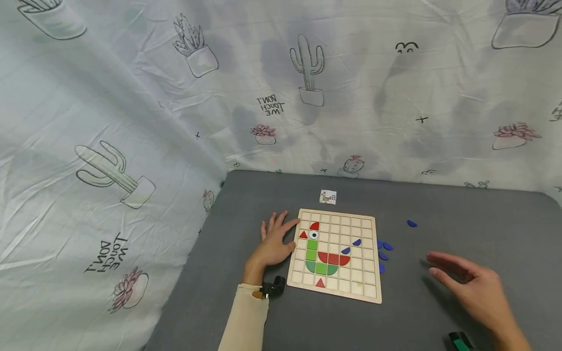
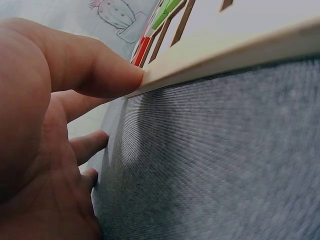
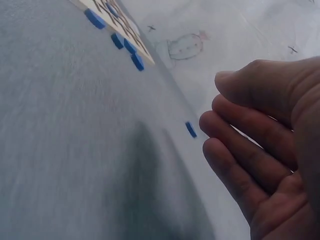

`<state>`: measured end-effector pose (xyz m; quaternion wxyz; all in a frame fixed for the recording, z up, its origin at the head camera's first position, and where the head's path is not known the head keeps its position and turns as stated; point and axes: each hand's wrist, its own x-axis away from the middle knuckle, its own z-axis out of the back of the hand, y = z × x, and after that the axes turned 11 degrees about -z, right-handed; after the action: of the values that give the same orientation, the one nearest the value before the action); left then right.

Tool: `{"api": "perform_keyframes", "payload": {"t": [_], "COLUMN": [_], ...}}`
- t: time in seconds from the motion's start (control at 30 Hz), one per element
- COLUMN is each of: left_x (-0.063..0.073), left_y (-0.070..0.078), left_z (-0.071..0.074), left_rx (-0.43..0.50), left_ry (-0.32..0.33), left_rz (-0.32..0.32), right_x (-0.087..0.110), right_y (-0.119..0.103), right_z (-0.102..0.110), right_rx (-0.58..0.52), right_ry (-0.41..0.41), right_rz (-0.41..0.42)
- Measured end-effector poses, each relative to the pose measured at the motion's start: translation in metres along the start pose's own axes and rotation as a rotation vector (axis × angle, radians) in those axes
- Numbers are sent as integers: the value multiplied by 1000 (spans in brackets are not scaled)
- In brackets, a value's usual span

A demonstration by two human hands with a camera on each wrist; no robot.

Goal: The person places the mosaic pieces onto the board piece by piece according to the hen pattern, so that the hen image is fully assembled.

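Note:
A wooden grid board (image 1: 367,280) lies on the grey table, bearing red, green and blue pieces and a round eye piece (image 1: 313,235). Fingertips of my left hand (image 1: 273,246) touch the board's left edge, the fingers spread and fairly straight; the left wrist view shows the thumb against the wooden rim (image 2: 200,65). My right hand (image 1: 474,282) hovers over the table to the right, fingers loosely bent, nothing in it. Several blue pieces (image 1: 383,256) lie along the board's right edge. Another blue piece (image 1: 411,223) sits apart, farther back; it also shows in the right wrist view.
A small printed picture card (image 1: 328,197) lies behind the board. White cloth with cactus drawings (image 1: 307,73) hangs behind the grey table (image 1: 246,195) and on its left. A dark band with a green part (image 1: 461,341) is near my right wrist.

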<state>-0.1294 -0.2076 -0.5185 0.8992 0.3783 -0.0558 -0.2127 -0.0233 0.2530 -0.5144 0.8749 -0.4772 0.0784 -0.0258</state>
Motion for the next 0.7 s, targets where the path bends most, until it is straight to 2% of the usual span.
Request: {"api": "perform_keyframes", "payload": {"t": [0.27,0.47,0.6,0.7], "left_x": [1,1,0,0], "left_y": [3,2,3,2], "left_z": [1,-1,1,1], "left_rx": [12,21,23,22], "left_ry": [-7,-5,-2,0], "left_rz": [1,2,2,3], "right_x": [-29,-42,-47,-48], "right_y": [-10,-17,-25,-26], "right_z": [-36,-59,-67,-73], "right_rx": [20,122,211,241], "right_ry": [-25,-8,6,30], "right_rz": [66,48,34,52]}}
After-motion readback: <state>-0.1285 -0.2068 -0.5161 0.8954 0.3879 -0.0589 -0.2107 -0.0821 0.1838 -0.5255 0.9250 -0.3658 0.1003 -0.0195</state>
